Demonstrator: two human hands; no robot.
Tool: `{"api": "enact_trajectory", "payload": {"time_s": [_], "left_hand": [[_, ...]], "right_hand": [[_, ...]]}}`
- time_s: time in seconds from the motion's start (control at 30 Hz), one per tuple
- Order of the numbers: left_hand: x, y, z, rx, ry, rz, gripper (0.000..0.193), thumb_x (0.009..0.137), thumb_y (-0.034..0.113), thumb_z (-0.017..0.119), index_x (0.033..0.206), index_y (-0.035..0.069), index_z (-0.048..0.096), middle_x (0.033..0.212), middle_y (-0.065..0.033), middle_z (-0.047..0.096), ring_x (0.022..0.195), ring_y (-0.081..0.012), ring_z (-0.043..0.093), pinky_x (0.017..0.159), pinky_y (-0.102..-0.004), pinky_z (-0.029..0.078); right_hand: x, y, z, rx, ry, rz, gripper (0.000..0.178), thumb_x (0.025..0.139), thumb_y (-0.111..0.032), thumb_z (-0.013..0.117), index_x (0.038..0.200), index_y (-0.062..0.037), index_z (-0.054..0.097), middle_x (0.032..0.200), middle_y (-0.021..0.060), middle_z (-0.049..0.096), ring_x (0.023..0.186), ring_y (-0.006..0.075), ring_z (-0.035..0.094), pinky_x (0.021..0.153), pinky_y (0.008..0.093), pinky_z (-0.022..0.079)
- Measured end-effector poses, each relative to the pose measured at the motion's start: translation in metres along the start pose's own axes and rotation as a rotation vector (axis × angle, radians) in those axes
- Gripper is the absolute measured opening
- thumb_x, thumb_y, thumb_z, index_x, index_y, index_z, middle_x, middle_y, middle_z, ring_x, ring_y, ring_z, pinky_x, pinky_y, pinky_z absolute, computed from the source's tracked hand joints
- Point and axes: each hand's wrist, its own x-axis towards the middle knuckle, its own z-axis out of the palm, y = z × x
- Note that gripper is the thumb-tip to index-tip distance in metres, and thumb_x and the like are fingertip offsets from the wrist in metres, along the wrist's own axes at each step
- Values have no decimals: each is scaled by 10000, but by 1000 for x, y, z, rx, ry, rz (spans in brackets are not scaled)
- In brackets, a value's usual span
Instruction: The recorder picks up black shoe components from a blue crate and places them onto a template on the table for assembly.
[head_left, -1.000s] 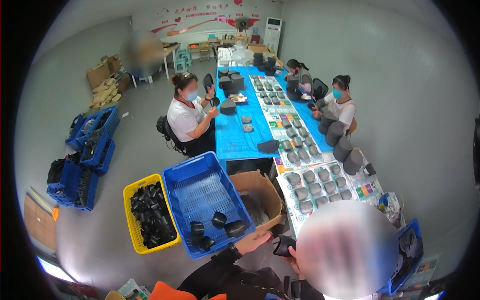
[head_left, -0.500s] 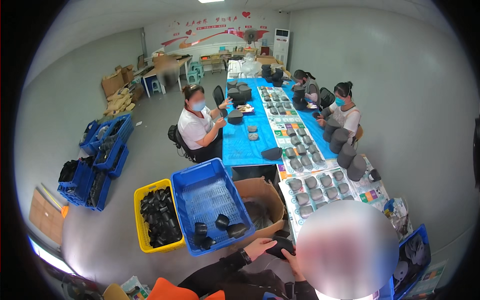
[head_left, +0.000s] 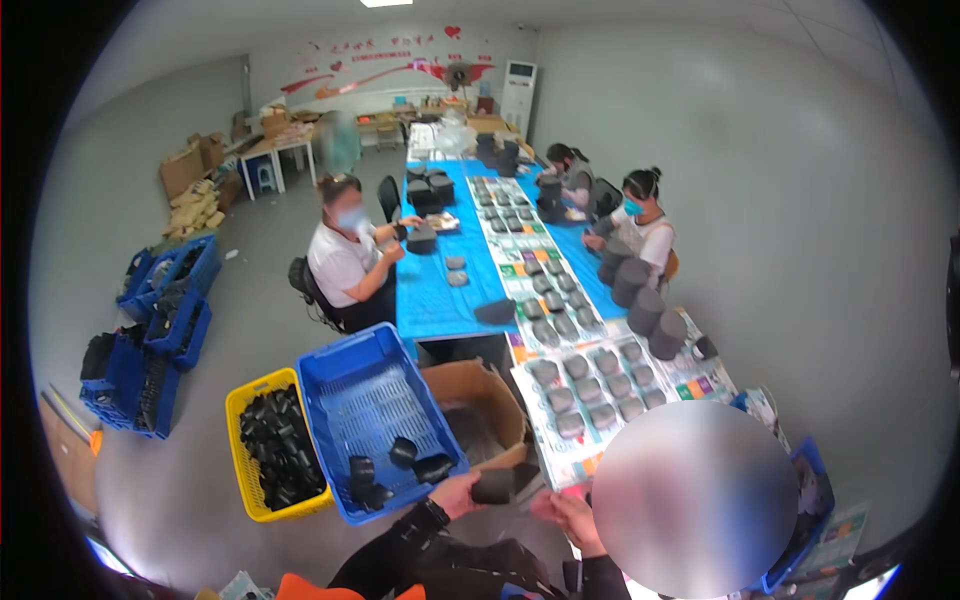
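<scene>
My left hand [head_left: 457,495] grips a black curved pad [head_left: 492,487] in front of me, near the blue crate's close corner. Apart from it, to the right, my right hand [head_left: 574,520] is by the table's near edge. Its fingers are pressed together in a pinch and a little smeared; whatever lies between them is too small to make out. Just beside my left hand stands a blue crate [head_left: 313,420] with several black curved pieces [head_left: 403,452] in it. Grey rounded pads [head_left: 589,390] lie in rows on the printed sheets to the right.
A yellow crate [head_left: 235,440] full of black pieces stands left of the blue one. Behind them is an open cardboard box [head_left: 515,405]. Three people sit along the blue-covered table [head_left: 440,310]. Dark stacks [head_left: 655,325] line its right side. A blurred disc hides the lower right.
My right hand has come away from the black pad and moved right. The pad stays in my left hand, turned to another angle. The whole view has shifted with my head.
</scene>
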Motion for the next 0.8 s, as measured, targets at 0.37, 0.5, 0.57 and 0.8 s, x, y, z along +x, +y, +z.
{"api": "enact_trajectory", "payload": {"time_s": [0.37,0.5,0.57,0.8], "left_hand": [[-13,52,34,-142,-226,-145,416,1059,280,629,1399,40,619,1313,-122,728,1228,-239,691,1040,-436,562],[11,12,6,24,-131,-78,267,1085,270,640,1321,147,649,1084,42,694,997,-102,655,829,-316,521],[0,6,20,113,-210,-61,351,1118,316,601,1404,114,596,1289,12,677,1154,-106,640,963,-311,519],[4,-5,19,246,-238,-58,374,1105,336,632,1351,54,621,1215,3,706,1101,-82,662,947,-279,527]], "right_hand": [[-42,-101,100,-1203,-116,-558,307,911,-316,805,791,-42,735,783,143,691,835,338,685,1082,507,475],[11,-10,50,-859,460,-341,429,902,-390,854,1023,0,723,899,157,753,918,282,745,858,382,574],[17,18,36,-781,431,-251,413,916,-317,856,1050,44,708,913,137,774,842,207,751,759,346,582],[7,21,33,-439,493,-235,269,914,-144,857,1001,57,700,785,57,714,642,103,676,581,251,566]]}}
